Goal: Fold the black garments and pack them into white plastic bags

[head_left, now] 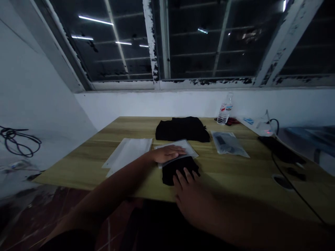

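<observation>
My left hand (169,154) lies flat, fingers stretched to the right, on a translucent plastic bag (190,150) on the table. Just in front of that bag is a small folded black cloth (172,172), its kind not clear in the dim light. My right hand (191,195) rests on the cloth's right front part with its fingers spread. Left of my left hand lie flat white plastic bags (131,151), overlapping. Behind the hands sits a larger folded black garment (181,129).
A filled clear bag (229,143) lies to the right. Behind it stand a water bottle (225,111) and a dark red item (232,121). A white power strip (265,129), a black pouch-like thing (281,150), a cable (295,195) and a round table hole (282,182) are farther right.
</observation>
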Tool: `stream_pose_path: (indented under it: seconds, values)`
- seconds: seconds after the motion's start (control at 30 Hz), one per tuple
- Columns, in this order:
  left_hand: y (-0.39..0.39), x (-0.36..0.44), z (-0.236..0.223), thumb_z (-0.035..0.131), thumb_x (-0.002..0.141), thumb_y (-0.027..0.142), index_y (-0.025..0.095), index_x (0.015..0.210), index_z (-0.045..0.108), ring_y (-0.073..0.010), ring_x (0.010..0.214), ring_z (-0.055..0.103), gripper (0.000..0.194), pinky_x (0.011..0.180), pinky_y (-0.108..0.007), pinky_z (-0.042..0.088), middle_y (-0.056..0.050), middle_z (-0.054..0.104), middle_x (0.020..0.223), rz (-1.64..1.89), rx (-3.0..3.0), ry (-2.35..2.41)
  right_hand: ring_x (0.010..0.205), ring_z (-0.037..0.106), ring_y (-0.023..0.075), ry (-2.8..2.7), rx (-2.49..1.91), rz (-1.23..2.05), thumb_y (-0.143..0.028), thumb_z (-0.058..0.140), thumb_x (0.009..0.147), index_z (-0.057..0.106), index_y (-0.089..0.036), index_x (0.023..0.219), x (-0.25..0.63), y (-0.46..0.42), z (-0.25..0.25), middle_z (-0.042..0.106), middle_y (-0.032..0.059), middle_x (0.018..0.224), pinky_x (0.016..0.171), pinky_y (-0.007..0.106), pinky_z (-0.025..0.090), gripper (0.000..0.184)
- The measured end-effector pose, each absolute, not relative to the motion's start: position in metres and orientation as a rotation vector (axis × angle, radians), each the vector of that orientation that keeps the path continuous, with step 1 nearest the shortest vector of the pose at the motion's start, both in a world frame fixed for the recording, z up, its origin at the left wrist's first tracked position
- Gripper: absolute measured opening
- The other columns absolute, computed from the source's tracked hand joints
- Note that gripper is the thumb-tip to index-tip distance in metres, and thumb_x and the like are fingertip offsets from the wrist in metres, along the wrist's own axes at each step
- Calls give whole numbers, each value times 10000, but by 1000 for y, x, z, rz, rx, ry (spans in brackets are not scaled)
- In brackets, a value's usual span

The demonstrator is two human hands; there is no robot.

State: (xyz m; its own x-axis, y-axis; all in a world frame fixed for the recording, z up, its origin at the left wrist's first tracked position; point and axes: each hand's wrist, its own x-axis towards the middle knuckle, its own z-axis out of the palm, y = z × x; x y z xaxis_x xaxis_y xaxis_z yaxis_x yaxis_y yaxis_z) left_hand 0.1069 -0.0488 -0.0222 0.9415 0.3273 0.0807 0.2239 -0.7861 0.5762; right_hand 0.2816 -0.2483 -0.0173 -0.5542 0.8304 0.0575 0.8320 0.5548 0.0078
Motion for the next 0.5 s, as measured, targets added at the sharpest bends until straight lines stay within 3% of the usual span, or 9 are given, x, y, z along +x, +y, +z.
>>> stream_pose_path:
  seconds: [0.2, 0.37, 0.5]
  values:
    - [-52, 109, -21, 386, 1096, 461, 261, 1498, 545, -208, 1575, 286, 477, 1302, -425, 195, -71, 409, 1650, 214, 2526, 421, 1520, 304, 465, -2666, -1431, 115, -511, 416, 1037, 449, -92, 1569, 283, -230, -16, 370, 225, 1643, 1205, 640, 304, 678]
    - [-51, 107, -22, 327, 1100, 491, 225, 1524, 516, -221, 1575, 284, 535, 1294, -455, 232, -107, 460, 1616, 321, 2503, 308, 1457, 422, 439, -2652, -1444, 125, -544, 423, 1032, 528, -84, 1503, 277, -199, -12, 483, 244, 1568, 1210, 622, 289, 666]
    - [-49, 104, -21, 308, 1106, 486, 213, 1510, 537, -210, 1569, 298, 538, 1294, -432, 237, -110, 497, 1589, 392, 2509, 264, 1385, 513, 406, -2632, -1427, 145, -545, 435, 1028, 585, -65, 1436, 278, -172, -12, 557, 257, 1495, 1175, 566, 357, 647]
